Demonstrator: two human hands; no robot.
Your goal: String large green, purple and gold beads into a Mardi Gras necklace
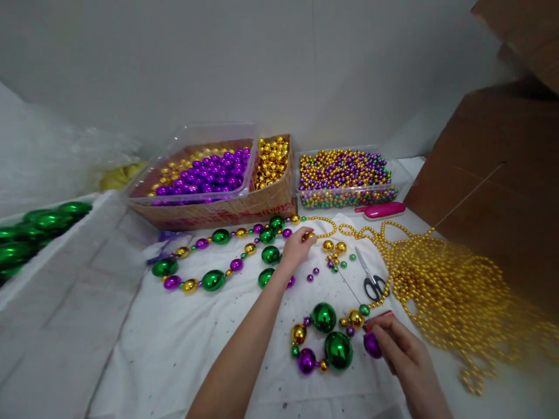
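My left hand [301, 247] reaches to the middle of the white cloth, its fingertips closed on a small gold bead [311, 235] beside the end of a gold bead chain. At the front right, my right hand [399, 343] pinches what looks like a thin straight wire [349, 286], which slants up to the left past a green bead [364, 310]. A purple ball [372, 345] lies against its fingertips, and a red piece [386, 314] shows behind them. Left of this hand, a short strand with large green balls [338, 350] curves on the cloth.
A long beaded garland [213, 280] loops at left. Black-handled scissors [374, 286] and loose gold beads [340, 248] lie centrally. Behind stand a bin of purple balls [213, 171], a tub of small beads [345, 174] and a pink tool [384, 210]. Gold chains [454, 291] pile right.
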